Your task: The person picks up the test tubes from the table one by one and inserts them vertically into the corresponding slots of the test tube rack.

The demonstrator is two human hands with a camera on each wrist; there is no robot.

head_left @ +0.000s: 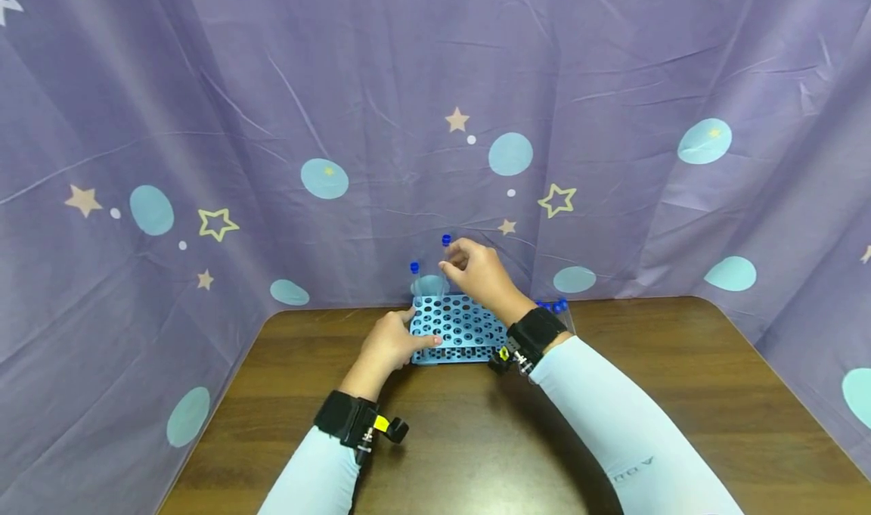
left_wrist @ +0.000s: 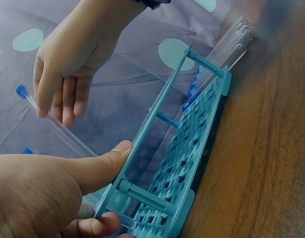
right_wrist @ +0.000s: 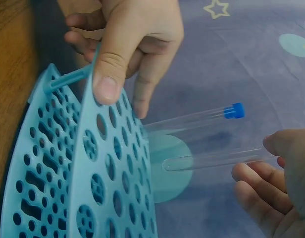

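Observation:
A blue plastic test tube rack (head_left: 457,322) with rows of round holes stands near the back of the table. My left hand (head_left: 393,341) grips its left end, with the thumb (right_wrist: 107,90) on the top plate. My right hand (head_left: 481,274) pinches a clear test tube (right_wrist: 212,159) near its blue cap (head_left: 446,240). The rounded bottom of this tube is above the rack, apart from it. Another test tube (right_wrist: 192,120), also blue-capped, stands in the rack at the left back corner, close to the left fingers.
Several clear blue-capped test tubes (left_wrist: 227,52) lie together on the table just right of the rack. Behind the brown wooden table (head_left: 442,439) hangs a purple curtain (head_left: 408,84) with stars and dots, close to the rack.

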